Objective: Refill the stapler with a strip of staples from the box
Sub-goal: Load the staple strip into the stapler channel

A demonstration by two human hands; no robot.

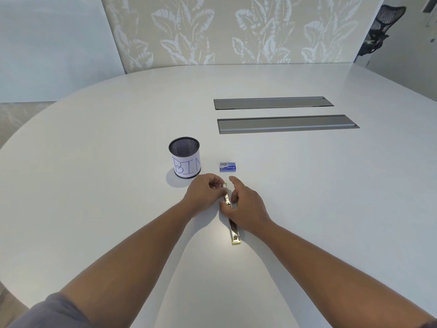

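A gold stapler (233, 229) lies folded out flat and long on the white table (94, 162), its far end toward the box. My left hand (203, 194) pinches the far end of the stapler with its fingertips. My right hand (246, 209) rests on the stapler's middle, thumb and fingers on either side of it. A small blue staple box (228, 167) sits closed on the table just beyond both hands. No loose strip of staples is visible.
A black mesh cup (184, 160) with a paper label reading "BIN" stands left of the box. Two long grey cable hatches (283, 114) are set into the table farther back. A black office chair (378, 29) stands at the far right.
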